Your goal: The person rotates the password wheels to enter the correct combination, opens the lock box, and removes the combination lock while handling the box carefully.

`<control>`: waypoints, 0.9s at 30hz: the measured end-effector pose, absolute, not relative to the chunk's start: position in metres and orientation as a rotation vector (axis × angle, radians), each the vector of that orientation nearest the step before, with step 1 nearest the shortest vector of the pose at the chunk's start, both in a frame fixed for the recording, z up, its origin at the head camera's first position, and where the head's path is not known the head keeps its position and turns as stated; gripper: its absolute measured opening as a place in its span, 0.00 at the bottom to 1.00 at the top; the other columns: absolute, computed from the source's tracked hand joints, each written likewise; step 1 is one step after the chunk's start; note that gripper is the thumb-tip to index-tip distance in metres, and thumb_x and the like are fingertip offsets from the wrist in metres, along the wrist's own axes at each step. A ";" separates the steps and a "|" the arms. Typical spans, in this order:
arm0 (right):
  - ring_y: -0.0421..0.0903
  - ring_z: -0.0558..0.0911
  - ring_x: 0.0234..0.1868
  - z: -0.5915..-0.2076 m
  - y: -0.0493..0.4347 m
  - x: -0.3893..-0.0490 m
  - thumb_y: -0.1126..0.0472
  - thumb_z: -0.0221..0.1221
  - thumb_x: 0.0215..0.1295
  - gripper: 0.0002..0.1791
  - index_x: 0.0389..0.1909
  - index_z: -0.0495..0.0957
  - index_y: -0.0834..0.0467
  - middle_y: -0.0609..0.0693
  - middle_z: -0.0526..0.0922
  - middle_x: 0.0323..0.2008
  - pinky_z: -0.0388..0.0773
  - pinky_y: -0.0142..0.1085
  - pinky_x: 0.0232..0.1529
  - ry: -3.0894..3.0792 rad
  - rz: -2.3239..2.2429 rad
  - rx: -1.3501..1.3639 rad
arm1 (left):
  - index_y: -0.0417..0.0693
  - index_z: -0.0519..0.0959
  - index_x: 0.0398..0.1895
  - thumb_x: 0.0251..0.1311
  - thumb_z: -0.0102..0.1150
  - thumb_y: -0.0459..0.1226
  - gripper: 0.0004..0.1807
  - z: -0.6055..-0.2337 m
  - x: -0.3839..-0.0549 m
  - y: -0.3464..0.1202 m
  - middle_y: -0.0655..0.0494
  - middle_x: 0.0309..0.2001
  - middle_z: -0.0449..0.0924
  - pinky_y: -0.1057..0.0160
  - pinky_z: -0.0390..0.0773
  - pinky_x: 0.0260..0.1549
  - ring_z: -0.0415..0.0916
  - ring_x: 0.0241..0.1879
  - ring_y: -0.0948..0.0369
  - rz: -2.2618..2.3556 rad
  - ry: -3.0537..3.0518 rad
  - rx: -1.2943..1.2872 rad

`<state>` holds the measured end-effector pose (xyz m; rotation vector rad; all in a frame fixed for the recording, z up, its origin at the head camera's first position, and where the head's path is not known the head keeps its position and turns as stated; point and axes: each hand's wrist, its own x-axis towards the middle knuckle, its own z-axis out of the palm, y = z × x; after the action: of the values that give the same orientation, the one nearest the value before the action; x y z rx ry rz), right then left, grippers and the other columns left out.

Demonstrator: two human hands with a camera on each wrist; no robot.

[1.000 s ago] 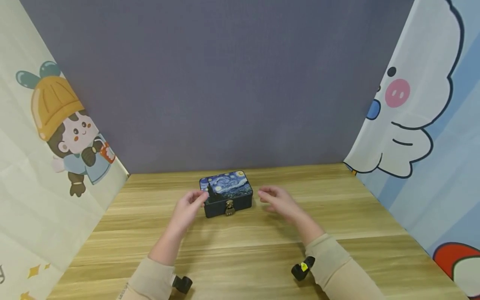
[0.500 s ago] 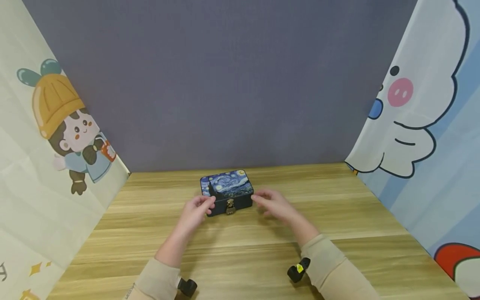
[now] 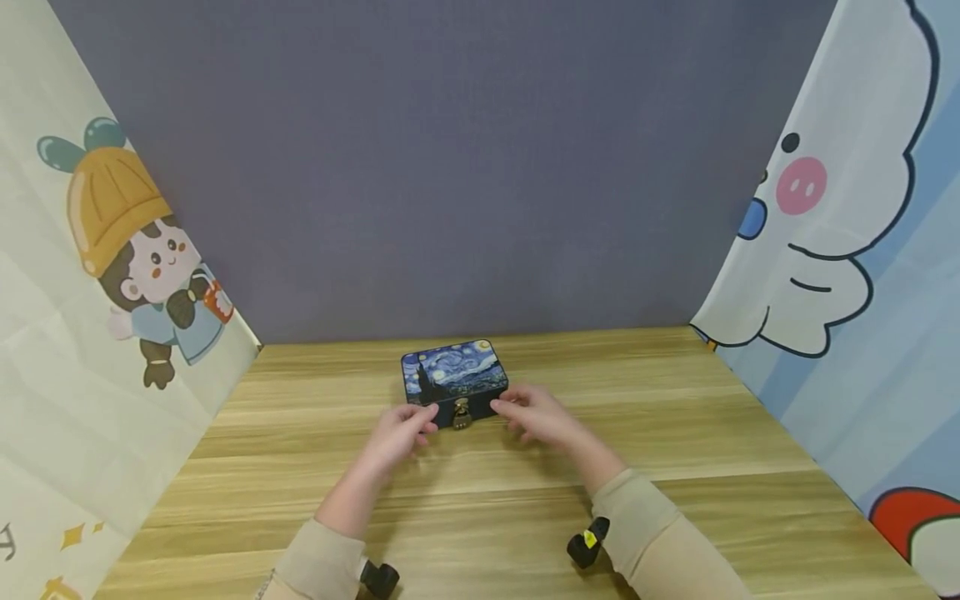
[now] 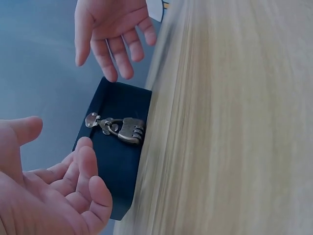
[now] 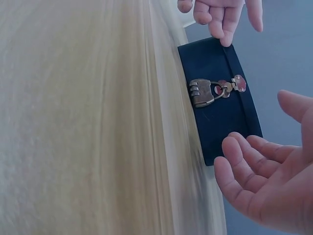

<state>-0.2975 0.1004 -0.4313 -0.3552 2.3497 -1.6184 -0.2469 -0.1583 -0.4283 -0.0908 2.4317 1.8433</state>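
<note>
A small dark box (image 3: 454, 372) with a blue swirling night-sky painting on its lid sits closed on the wooden table. From the clasp on its front hangs a bronze combination padlock (image 3: 461, 417), whose number wheels show in the left wrist view as well, on the lock body (image 4: 131, 130). My left hand (image 3: 401, 433) is at the box's front left corner, fingers loosely bent and thumb apart from them. Opposite it, my right hand (image 3: 542, 417) is at the front right corner, its fingers (image 5: 244, 159) likewise relaxed and overlapping the box's front in the right wrist view. Neither hand grips anything.
The wooden table (image 3: 480, 500) runs back to a grey-purple panel (image 3: 480, 167) close behind the box. Cartoon-printed curtains flank it, a pale cloth (image 3: 45, 333) on the left and a blue-and-white cloth (image 3: 840, 208) on the right. Small black cameras sit at both wrists.
Both hands have moved inward and toward the wearer, from beside the box to its front corners, on either side of the padlock. The box stays in place.
</note>
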 end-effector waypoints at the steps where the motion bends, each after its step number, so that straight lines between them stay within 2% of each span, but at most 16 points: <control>1: 0.58 0.84 0.45 -0.431 0.100 -0.297 0.47 0.62 0.72 0.33 0.65 0.71 0.68 0.59 0.81 0.53 0.84 0.50 0.41 2.351 -1.612 -0.354 | 0.33 0.77 0.58 0.71 0.59 0.52 0.29 -0.430 -0.247 -0.158 0.43 0.44 0.83 0.56 0.76 0.28 0.78 0.37 0.50 1.832 2.431 -0.088; 9: 0.54 0.83 0.37 -0.436 0.093 -0.300 0.46 0.62 0.72 0.32 0.64 0.72 0.67 0.61 0.82 0.48 0.82 0.45 0.32 2.364 -1.551 -0.362 | 0.33 0.78 0.54 0.71 0.58 0.53 0.29 -0.437 -0.251 -0.155 0.42 0.42 0.82 0.60 0.73 0.24 0.76 0.33 0.53 1.752 2.426 -0.076; 14: 0.50 0.79 0.27 -0.437 0.088 -0.300 0.47 0.63 0.71 0.31 0.61 0.74 0.68 0.61 0.83 0.40 0.75 0.38 0.22 2.366 -1.527 -0.394 | 0.32 0.78 0.54 0.71 0.58 0.54 0.30 -0.439 -0.252 -0.153 0.43 0.39 0.82 0.62 0.72 0.22 0.76 0.29 0.55 1.691 2.446 -0.030; 23: 0.44 0.71 0.19 -0.441 0.080 -0.302 0.46 0.62 0.71 0.32 0.61 0.73 0.67 0.59 0.83 0.35 0.68 0.35 0.19 2.364 -1.466 -0.414 | 0.32 0.79 0.53 0.71 0.59 0.53 0.29 -0.442 -0.255 -0.149 0.43 0.38 0.83 0.66 0.69 0.17 0.74 0.24 0.58 1.644 2.461 0.030; 27: 0.41 0.67 0.15 -0.443 0.077 -0.304 0.48 0.60 0.74 0.28 0.61 0.74 0.67 0.59 0.83 0.34 0.64 0.33 0.16 2.381 -1.422 -0.434 | 0.32 0.79 0.52 0.71 0.59 0.50 0.26 -0.442 -0.256 -0.146 0.43 0.36 0.82 0.66 0.68 0.15 0.73 0.22 0.60 1.632 2.453 0.030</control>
<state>-0.3039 0.0773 -0.4427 -0.4341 2.3809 -1.4220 -0.2561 -0.1458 -0.4417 0.0300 2.4534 1.6323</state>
